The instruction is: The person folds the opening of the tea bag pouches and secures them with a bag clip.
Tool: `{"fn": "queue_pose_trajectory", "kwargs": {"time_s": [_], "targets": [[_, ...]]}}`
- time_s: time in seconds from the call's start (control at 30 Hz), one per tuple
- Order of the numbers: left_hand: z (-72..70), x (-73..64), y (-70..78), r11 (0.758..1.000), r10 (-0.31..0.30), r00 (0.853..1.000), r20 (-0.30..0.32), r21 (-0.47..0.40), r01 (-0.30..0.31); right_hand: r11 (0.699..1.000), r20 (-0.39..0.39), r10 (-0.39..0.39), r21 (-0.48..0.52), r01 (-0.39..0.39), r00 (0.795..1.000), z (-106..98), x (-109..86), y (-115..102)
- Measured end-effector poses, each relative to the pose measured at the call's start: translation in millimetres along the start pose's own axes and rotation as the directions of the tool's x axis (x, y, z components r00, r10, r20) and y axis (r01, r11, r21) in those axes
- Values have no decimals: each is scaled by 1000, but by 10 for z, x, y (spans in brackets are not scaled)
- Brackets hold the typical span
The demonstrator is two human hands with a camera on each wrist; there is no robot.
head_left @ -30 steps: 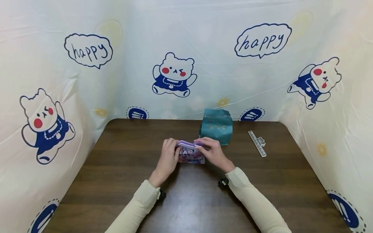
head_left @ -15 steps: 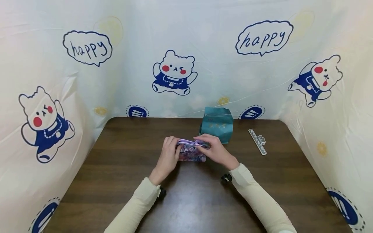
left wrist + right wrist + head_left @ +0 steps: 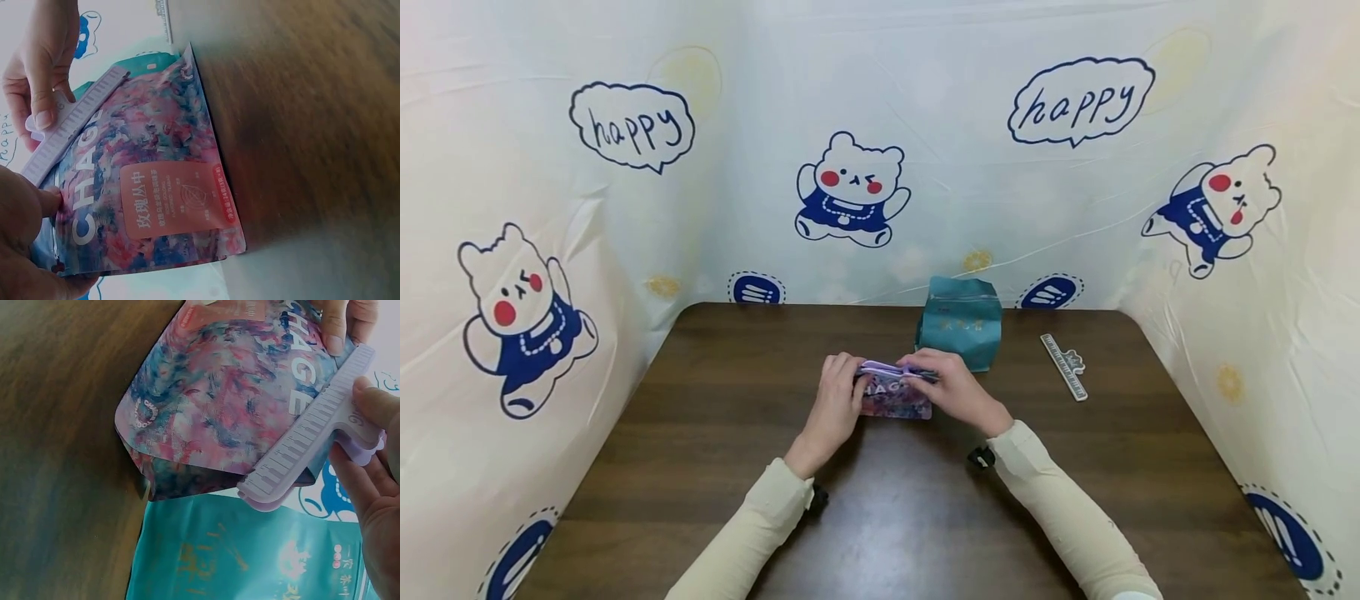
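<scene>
A floral pink-and-blue tea pouch [image 3: 897, 403] stands upright on the table in front of me, marked "CHAG…". Along its upper edge lies a lilac bag clip [image 3: 306, 437] with a piano-key pattern, set at a slant with its jaws across the pouch top. My right hand [image 3: 958, 390] pinches the clip's handle between thumb and fingers. At the opposite corner, my left hand [image 3: 835, 398] pinches the pouch's top edge, as the left wrist view also shows. How far the clip reaches round the pouch's far side is hidden.
Just behind the right hand stands a teal pouch [image 3: 961, 321] with gold lettering. A white clip [image 3: 1064, 368] with the same key pattern lies on the dark wooden table [image 3: 715, 467] to the right. A printed cloth [image 3: 737, 192] encloses the table's back and sides.
The right hand has turned slightly at the clip, and its wrist has moved a little to the right. The left hand keeps its place on the pouch.
</scene>
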State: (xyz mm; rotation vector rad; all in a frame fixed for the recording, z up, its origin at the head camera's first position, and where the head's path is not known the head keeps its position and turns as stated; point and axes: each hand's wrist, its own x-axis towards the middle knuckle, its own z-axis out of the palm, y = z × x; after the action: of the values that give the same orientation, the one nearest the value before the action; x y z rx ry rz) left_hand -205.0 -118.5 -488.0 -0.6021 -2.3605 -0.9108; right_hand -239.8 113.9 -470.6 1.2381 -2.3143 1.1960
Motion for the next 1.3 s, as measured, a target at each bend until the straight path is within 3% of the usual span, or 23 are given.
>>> {"fn": "queue_pose_trajectory", "kwargs": {"time_s": [0.37, 0.63, 0.83, 1.1, 1.3], "targets": [[-2, 45, 22, 1000, 22, 1000, 8, 15, -22, 999, -35, 8, 38, -7, 999, 7, 42, -10], [-48, 93, 12, 998, 53, 998, 15, 37, -53, 999, -10, 33, 27, -33, 999, -11, 73, -55], [-115, 117, -12, 998, 41, 999, 34, 53, -43, 999, 25, 42, 0, -42, 999, -16, 138, -101], [-258, 271, -139, 997, 13, 998, 57, 78, -17, 991, 58, 54, -124, -47, 997, -31, 410, -185], [-316, 416, -283, 996, 13, 998, 63, 86, -18, 953, 104, 139, -285, -105, 985, -30, 634, -260]]}}
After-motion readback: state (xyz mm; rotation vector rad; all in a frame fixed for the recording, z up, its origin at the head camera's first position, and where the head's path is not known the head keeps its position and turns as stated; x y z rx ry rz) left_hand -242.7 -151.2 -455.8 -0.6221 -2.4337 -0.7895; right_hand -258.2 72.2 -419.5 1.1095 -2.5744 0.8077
